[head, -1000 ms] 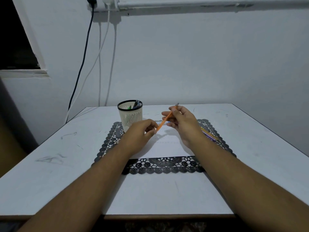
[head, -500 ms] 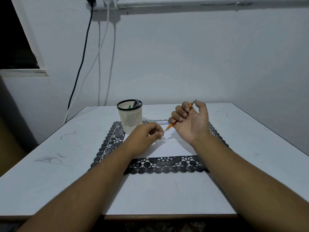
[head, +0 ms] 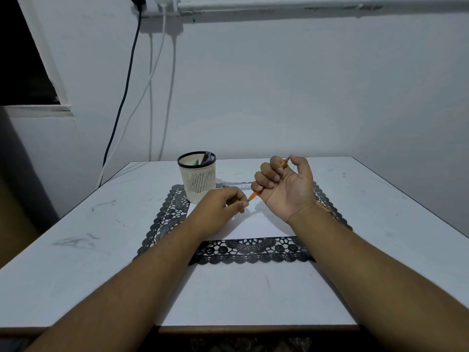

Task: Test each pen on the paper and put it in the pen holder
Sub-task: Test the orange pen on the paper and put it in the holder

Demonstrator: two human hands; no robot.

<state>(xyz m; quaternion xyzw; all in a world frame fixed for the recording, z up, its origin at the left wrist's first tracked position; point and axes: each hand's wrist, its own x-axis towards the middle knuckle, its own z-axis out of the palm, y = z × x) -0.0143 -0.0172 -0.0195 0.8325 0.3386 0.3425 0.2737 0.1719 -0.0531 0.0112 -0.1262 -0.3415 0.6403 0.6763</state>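
Note:
My right hand [head: 289, 189] is turned palm up over the white paper [head: 258, 226], its fingers curled round an orange pen [head: 253, 195]. The pen's tip points down and left, and its grey end sticks out by my thumb. My left hand [head: 218, 207] hovers just left of the tip with thumb and forefinger pinched together, apparently on the pen's cap, which is mostly hidden. The cream slatted pen holder [head: 197, 184] stands to the left behind my left hand, with a few pens [head: 206, 157] in it.
The paper lies on a black lace mat [head: 253, 252] on a white table [head: 101, 224]. A clear pen [head: 238, 185] lies on the mat behind my hands, and more pens [head: 326, 208] peek out beside my right wrist. Cables hang down the wall at back left.
My left hand, which was at the pen's lower end, has come away from it. My right hand rolled palm up and closed its fingers round the pen, with the tip now bare.

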